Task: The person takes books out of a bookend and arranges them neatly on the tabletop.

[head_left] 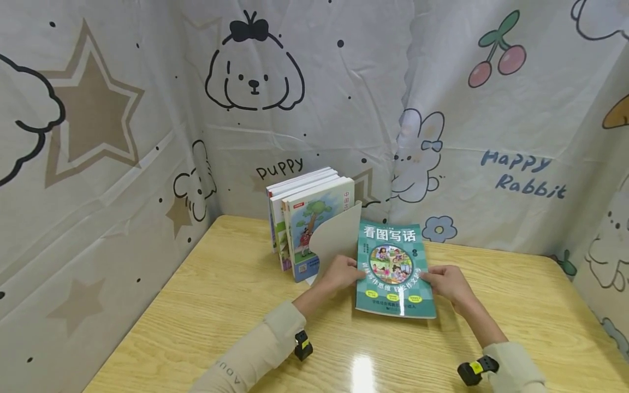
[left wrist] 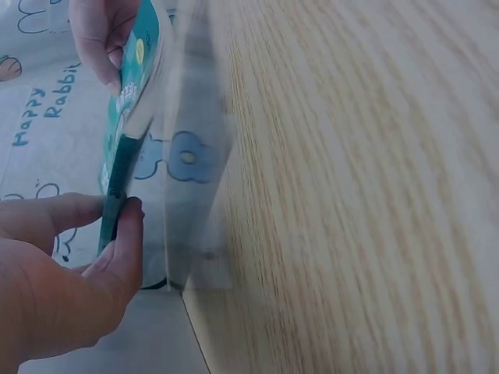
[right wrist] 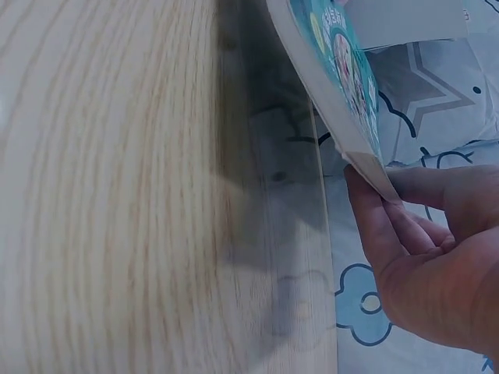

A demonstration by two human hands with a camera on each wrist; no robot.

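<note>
A teal paperback book (head_left: 393,297) with a round picture on its cover is held between both hands, tilted toward the head camera and raised off the table. My left hand (head_left: 339,273) pinches its left edge; in the left wrist view the thumb and fingers lie on either side of the spine (left wrist: 117,183). At the opposite edge my right hand (head_left: 448,283) pinches the book, thumb on the cover and fingers behind, as the right wrist view shows. Just left of it stand several upright books (head_left: 319,218) beside a pale bookend panel (head_left: 339,234).
The wooden table (head_left: 196,322) reaches back to a printed cloth curtain (head_left: 314,125) that hangs behind it and along both sides. Black wrist cameras (head_left: 303,345) are strapped over the sleeves.
</note>
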